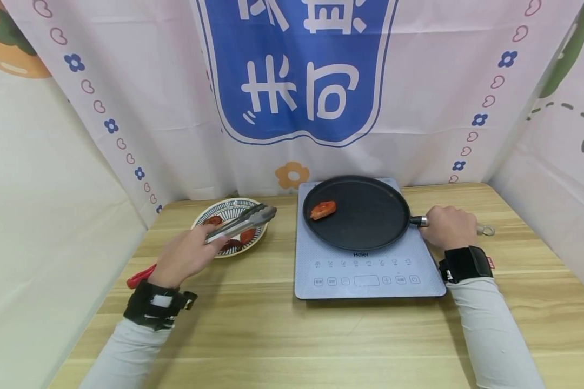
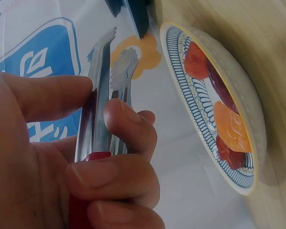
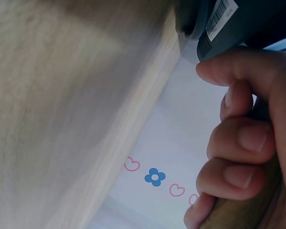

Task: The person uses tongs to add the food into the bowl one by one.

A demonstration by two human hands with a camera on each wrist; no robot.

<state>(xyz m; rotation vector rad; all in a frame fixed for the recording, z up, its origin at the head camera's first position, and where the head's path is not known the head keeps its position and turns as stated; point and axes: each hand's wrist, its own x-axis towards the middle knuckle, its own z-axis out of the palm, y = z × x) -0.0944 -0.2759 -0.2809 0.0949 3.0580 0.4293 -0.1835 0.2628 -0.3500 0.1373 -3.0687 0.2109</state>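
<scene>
In the head view, my left hand (image 1: 185, 256) grips metal tongs (image 1: 253, 218) with red handles. Their tips extend over the patterned plate (image 1: 230, 205), slightly apart and with nothing between them. On that plate lie several pieces of food, among them an orange, pale-streaked piece (image 2: 232, 128) and dark red ones. My right hand (image 1: 450, 227) holds the handle of a flat black frying pan (image 1: 365, 216), fingers curled round its wooden grip (image 3: 245, 202). One orange-red piece of food (image 1: 323, 210) lies at the pan's left side.
Under the pan is a light grey induction cooktop (image 1: 370, 289) with a touch panel along its front. The wooden table (image 1: 253, 335) carries cooktop and plate. A printed cloth (image 1: 175, 81) hangs behind, with pale cloth walls at left and right.
</scene>
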